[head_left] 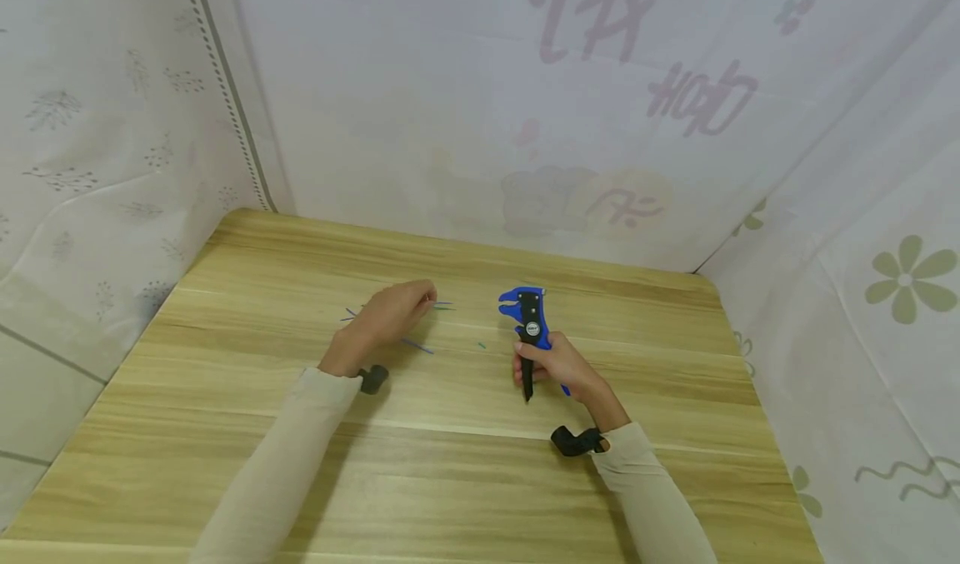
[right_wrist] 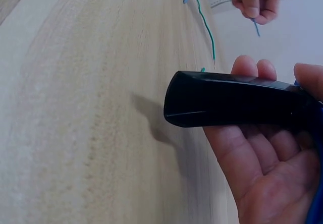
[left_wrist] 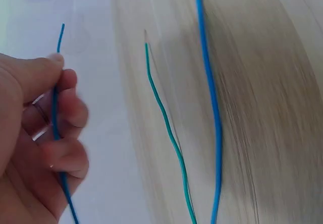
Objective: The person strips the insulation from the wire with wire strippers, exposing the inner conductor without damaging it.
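Observation:
My left hand (head_left: 392,310) is over the left part of the table and pinches a thin blue wire (left_wrist: 55,113) between thumb and fingers. The wire's tip sticks out past the thumb. Below that hand lie a green wire (left_wrist: 170,130) with a bare end and another blue wire (left_wrist: 216,118). My right hand (head_left: 561,364) grips a blue and black wire stripper (head_left: 532,307), its jaws pointing away from me. In the right wrist view the stripper's black handle (right_wrist: 222,100) crosses in front of the fingers.
A short green scrap (head_left: 482,345) lies on the wooden table (head_left: 450,481) between the hands. Printed cloth (head_left: 420,114) hangs along the far edge and both sides. A dark wrist camera (head_left: 373,379) sits at the left cuff, another wrist camera (head_left: 573,441) at the right.

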The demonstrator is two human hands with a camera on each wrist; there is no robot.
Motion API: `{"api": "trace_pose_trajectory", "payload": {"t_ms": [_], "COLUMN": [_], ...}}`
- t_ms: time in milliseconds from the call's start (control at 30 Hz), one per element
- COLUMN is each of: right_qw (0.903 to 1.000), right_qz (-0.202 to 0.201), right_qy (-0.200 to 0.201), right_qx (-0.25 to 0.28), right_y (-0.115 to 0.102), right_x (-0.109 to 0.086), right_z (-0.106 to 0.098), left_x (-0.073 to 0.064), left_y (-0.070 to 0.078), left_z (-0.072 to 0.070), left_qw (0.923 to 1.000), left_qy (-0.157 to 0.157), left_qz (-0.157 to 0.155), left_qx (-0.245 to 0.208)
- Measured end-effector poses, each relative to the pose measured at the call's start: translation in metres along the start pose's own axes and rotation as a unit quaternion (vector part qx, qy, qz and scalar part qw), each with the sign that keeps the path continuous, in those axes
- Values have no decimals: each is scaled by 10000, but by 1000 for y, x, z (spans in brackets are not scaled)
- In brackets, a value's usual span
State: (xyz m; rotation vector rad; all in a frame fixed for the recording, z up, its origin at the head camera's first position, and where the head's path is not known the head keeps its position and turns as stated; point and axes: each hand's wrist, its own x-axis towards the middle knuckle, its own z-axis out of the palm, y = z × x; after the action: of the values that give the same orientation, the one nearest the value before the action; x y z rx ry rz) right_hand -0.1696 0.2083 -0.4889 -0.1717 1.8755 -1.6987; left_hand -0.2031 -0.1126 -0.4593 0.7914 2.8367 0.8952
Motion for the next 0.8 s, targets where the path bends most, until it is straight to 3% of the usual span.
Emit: {"api": "trace_pose_trajectory", "payload": {"t_ms": [400, 800], "right_qw": [9992, 9984], "right_qz": [-225, -259], "right_qy": [-325, -510], "right_qx": [68, 44], "right_y": [0, -3], "right_x": [1, 5], "right_z": [2, 9], "left_x": [13, 19], "left_y": [23, 32], "left_z": [6, 9], "left_qw": [9975, 9933], "left_qy": [40, 30], "left_qz": [148, 274], "left_qx": [-690, -1120]}}
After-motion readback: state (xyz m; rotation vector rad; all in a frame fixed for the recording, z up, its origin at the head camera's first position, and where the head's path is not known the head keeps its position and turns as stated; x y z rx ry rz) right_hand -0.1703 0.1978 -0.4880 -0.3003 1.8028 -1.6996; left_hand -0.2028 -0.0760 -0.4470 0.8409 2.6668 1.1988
